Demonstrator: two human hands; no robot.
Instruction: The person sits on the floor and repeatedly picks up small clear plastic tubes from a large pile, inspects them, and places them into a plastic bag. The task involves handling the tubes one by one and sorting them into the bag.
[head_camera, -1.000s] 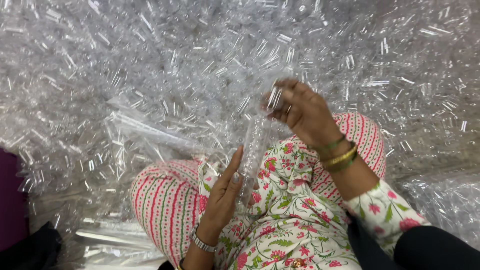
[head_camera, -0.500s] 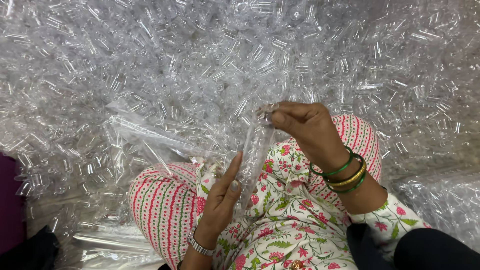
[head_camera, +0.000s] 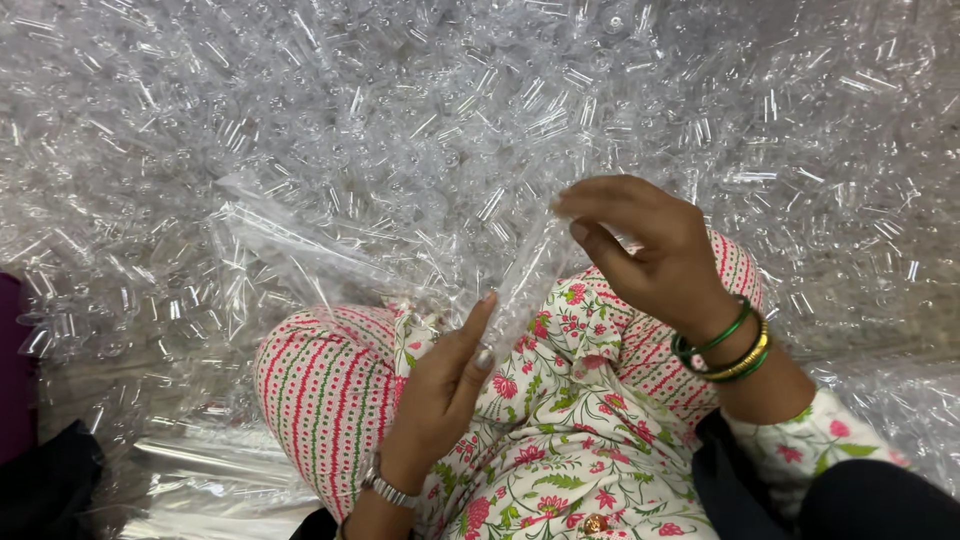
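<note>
Nearest to me is the lap, in a floral tunic (head_camera: 560, 450) over striped trousers (head_camera: 320, 390). My left hand (head_camera: 440, 395) rests just above it, fingers nearly straight and together, palm turned toward the narrow clear plastic sleeve (head_camera: 520, 285) that stands between my hands. The fingertips touch its lower part and steady it rather than clasp it. A metal watch band (head_camera: 385, 490) circles that wrist.

A little farther and to the right, my right hand (head_camera: 650, 250) is closed in a pinch, thumb and fingers meeting on the sleeve's top edge. Green and gold bangles (head_camera: 725, 345) sit on that wrist.

I judge the sleeve to be very light, thin and limp, slick to the touch and ready to crumple; the top rim, where the pinch sits, looks the best place to hold it, with the flat hand supporting below.

To the left a larger clear plastic bag (head_camera: 290, 250) lies crumpled. Beyond, filling the far side, spreads a heap of small clear plastic pieces (head_camera: 450, 100), likely light and brittle.
</note>
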